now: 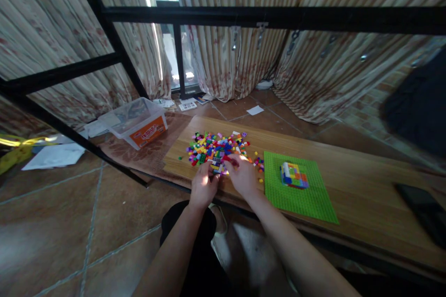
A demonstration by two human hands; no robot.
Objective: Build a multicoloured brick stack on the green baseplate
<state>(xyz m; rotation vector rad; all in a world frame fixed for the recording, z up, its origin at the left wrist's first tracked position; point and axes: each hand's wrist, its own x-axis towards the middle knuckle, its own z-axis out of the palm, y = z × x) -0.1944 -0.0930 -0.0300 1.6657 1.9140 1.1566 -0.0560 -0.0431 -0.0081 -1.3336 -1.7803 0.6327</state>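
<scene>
A loose heap of small colourful toy building bricks (pixel 211 145) lies on the wooden board. At the heap's near edge, my left hand (pixel 204 184) has its fingers curled in and its thumb close to them; whatever they grip is too small to make out. Just to its right, my right hand (pixel 243 175) bends its fingers down over the bricks. Red pieces show by those fingertips, but what is between them is hidden. A green studded baseplate (pixel 315 199) lies to the right of my hands. On it sits a small multicoloured block build (pixel 294 175).
A clear plastic bin (pixel 120 118) with an orange label stands left on a brown cloth. A dark flat device (pixel 423 211) lies at the board's (pixel 369 190) right end. A black metal frame (pixel 244 16) crosses in front of the curtains. Papers lie on the tiled floor.
</scene>
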